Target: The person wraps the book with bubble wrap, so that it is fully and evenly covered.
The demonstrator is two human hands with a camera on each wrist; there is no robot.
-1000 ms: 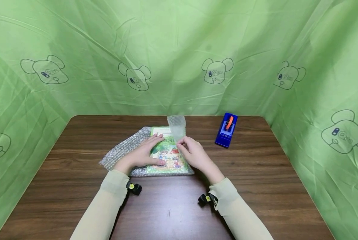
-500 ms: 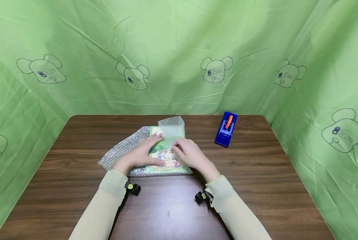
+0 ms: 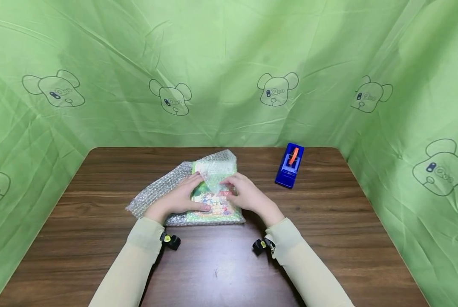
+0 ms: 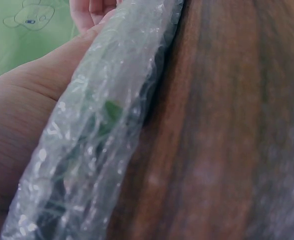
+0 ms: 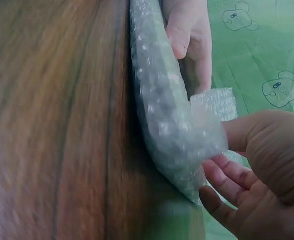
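A picture book with a colourful cover (image 3: 218, 209) lies on the table, wrapped in clear bubble wrap (image 3: 157, 187). My left hand (image 3: 179, 197) rests across its left side, thumb and fingers spread over the cover. At the right side, my right hand (image 3: 249, 196) has its thumb and fingers around an edge of the wrap; the right wrist view shows bubble wrap (image 5: 186, 140) between thumb and fingers. A folded flap of wrap (image 3: 217, 164) covers the book's upper part. In the left wrist view, the wrapped near edge (image 4: 92, 135) hides part of the left hand.
A blue tape dispenser (image 3: 289, 168) with an orange roll core stands at the back right of the wooden table (image 3: 328, 221). Green cloth (image 3: 225, 64) printed with bear heads hangs around the back and sides. Loose bubble wrap sticks out to the left.
The wrap strip at the upper right has been folded down leftward over the cover. My right hand has moved slightly left and back, its fingers spreading a little. The left hand stays put.
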